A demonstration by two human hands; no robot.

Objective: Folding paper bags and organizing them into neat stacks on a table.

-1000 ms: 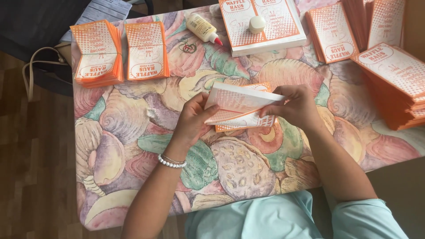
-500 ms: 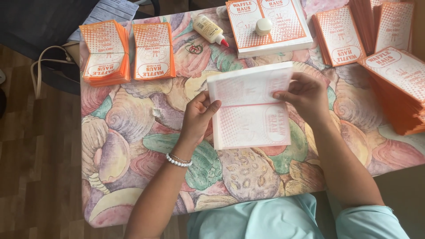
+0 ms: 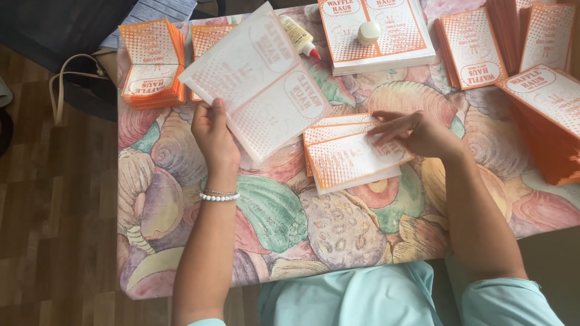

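A flat white paper sheet (image 3: 260,81), its printed side turned away so the orange pattern shows through faintly, is lifted over the far left part of the table (image 3: 181,181), tilted toward the far edge. The left hand (image 3: 214,136) holds it by its near edge, fingers closed on the paper in a pinch, thumb on top. To handle it well, I judge the grip should stay light and near the edge, so the thin sheet neither creases nor sags.

The right hand (image 3: 420,133) lies on a small pile of folded orange-and-white paper bags (image 3: 353,154) at the middle of the table; its fingers are spread and nearly flat, pressing the top bag down and grasping nothing. Keeping that pressure even would hold the pile square.

Along the far edge stand a glue bottle (image 3: 300,36) with a red tip, a stack of printed sheets (image 3: 374,30) with a small round white cap on it, and more bag stacks at the far left corner (image 3: 151,63) and by the right edge (image 3: 544,115). The table wears a fruit-patterned cloth.
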